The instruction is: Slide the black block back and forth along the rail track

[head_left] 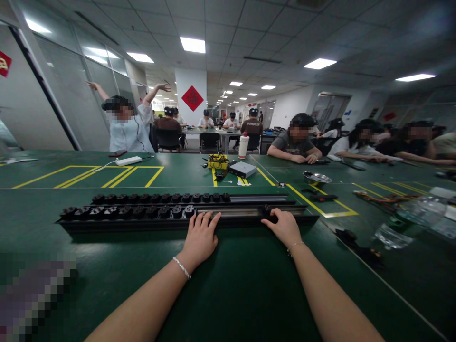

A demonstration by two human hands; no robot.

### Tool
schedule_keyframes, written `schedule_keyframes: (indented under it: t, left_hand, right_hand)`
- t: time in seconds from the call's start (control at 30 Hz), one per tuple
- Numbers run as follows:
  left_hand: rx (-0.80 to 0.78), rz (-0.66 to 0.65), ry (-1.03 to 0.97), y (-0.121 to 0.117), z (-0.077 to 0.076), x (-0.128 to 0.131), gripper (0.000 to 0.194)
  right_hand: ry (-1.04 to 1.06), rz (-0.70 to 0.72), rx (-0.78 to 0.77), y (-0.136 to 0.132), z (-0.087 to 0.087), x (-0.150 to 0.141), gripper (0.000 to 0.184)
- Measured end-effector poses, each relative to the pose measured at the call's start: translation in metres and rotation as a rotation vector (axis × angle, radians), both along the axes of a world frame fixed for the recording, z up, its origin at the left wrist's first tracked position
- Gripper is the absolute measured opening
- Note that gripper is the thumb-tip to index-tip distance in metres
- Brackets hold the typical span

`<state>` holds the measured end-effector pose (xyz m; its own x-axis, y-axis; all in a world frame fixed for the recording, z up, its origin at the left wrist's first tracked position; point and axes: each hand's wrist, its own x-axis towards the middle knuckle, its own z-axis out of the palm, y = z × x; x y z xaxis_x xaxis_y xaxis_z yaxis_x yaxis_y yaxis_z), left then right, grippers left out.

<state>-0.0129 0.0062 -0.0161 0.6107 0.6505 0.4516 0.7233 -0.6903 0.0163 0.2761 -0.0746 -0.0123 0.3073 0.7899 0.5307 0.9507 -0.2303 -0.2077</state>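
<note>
On my feed, green table [231,304] fills bottom of frame, w/ pixelated slab [35,294] lower left, too blurred to ID. Just below ctr, my L hand [201,242] touches front rail [235,221], fingers a bit apart on its near edge; can't tell if they grip. My R hand [284,227], right of ctr, has thumb & fingers close together, holding black module [265,210] at rail's channel; can't tell if it's seated. Bare channel btwn it & the row of modules [124,212] filling rail's left part. Rear rail [256,198] lies just behind, approx parallel, also part-filled. Clear bottle [399,228] on its side, right. Beyond: metal bowl [317,177], right of ctr; grey box [242,169] beside yellow box [218,162], near ctr. Person w/ arms raised [124,128], upper left; red diamond sign [193,98], upper ctr.
</note>
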Motion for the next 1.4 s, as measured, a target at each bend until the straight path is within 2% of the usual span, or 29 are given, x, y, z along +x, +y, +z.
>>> schedule_keyframes:
  t: [0.5,0.7,1.4]
  left_hand:
    - [0.009,0.005,0.005,0.0003,0.0004,0.0007,0.065]
    - [0.005,0.000,-0.001,-0.0003,0.0017,0.0003,0.064]
    - [0.003,0.000,0.002,-0.0003,0.0014,0.0003,0.065]
  right_hand:
    - [0.051,-0.049,-0.030,0.0003,-0.0005,0.0003,0.035]
    - [0.078,-0.024,-0.028,-0.0015,-0.0009,0.0034,0.032]
    - [-0.010,-0.037,-0.042,-0.0023,0.0020,0.0039,0.033]
